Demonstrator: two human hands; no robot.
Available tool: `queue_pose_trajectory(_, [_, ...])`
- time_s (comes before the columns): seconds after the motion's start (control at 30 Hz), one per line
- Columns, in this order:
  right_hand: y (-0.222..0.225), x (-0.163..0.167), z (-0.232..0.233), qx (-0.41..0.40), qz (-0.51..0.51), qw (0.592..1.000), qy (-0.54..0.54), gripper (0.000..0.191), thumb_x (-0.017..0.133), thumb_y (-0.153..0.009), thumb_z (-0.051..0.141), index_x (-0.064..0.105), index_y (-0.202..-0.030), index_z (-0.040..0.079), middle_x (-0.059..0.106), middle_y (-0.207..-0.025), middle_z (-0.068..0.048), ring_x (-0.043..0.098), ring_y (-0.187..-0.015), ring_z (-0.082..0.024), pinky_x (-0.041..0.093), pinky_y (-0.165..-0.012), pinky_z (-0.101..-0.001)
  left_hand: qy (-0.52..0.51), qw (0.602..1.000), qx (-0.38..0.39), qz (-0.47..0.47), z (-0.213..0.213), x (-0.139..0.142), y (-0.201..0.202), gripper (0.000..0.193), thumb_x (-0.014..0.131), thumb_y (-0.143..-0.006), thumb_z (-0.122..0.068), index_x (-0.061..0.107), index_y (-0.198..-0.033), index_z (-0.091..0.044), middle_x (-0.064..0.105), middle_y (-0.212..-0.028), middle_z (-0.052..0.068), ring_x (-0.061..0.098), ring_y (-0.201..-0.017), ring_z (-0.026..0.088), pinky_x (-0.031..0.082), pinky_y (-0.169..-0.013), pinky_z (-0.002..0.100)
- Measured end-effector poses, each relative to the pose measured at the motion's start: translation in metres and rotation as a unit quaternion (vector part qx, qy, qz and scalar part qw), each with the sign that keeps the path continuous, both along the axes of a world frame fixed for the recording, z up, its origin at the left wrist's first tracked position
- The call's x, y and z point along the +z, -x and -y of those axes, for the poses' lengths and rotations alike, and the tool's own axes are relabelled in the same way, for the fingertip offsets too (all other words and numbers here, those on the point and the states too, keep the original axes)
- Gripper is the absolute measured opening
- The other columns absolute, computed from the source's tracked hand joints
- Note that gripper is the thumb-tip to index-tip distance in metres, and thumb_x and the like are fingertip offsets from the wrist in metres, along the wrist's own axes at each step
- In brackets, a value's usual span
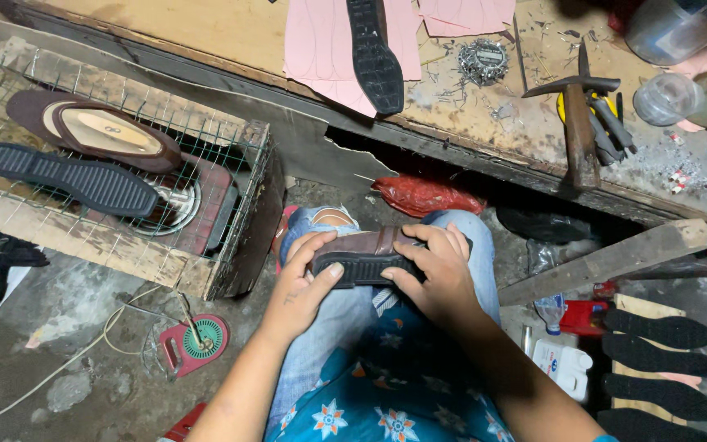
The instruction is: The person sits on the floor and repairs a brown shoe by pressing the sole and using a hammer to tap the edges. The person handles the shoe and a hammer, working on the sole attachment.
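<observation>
A brown shoe with a black ribbed sole (363, 260) rests sole-up on my knees. My left hand (303, 286) grips its left end, thumb pressed on the sole. My right hand (435, 270) wraps over its right end, fingers curled across the brown upper. On the wire-mesh box (231, 205) at the left lie another brown shoe upper (92, 131) and a loose black sole (67, 178). A further black sole (374, 53) lies on pink sheets (317, 41) on the workbench.
A hammer (580, 115), pliers (607, 119), a pile of nails (482, 61) and jars (664, 98) sit on the wooden bench. Several black soles (656, 364) lie stacked at lower right beside a white bottle (562, 364). A red round device (198, 340) with a cord lies on the floor.
</observation>
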State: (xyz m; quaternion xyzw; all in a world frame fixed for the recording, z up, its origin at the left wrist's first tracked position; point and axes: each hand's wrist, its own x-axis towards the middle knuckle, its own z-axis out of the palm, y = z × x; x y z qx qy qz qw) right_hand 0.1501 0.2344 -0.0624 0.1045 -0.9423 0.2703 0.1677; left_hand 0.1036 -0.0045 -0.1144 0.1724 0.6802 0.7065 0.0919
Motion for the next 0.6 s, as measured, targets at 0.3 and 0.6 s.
queue_pose_trajectory(0.3, [0.003,-0.002,-0.003,0.000,-0.004,0.999,0.037,0.024,0.085,-0.073,0.021,0.072,-0.091,0.011,0.066,-0.118,-0.006,0.057,-0.112,-0.030,0.037,-0.102,-0.0457,0.008,1.000,-0.009,0.019,0.001,-0.001,0.003,0.046,0.069,-0.092,-0.019,0.060,-0.134,-0.003,0.054,-0.138,0.011,0.050,-0.135,0.024,0.036,-0.115,0.036])
queue_pose_trajectory(0.6, [0.009,0.014,0.006,-0.037,0.052,0.997,0.050,0.046,0.082,-0.072,0.026,0.070,-0.112,0.006,0.067,-0.123,-0.009,0.058,-0.116,-0.031,0.036,-0.102,-0.0470,-0.003,1.000,-0.011,-0.003,-0.001,-0.003,0.003,0.043,0.068,-0.093,-0.016,0.058,-0.133,-0.003,0.053,-0.138,0.011,0.049,-0.135,0.024,0.035,-0.115,0.036])
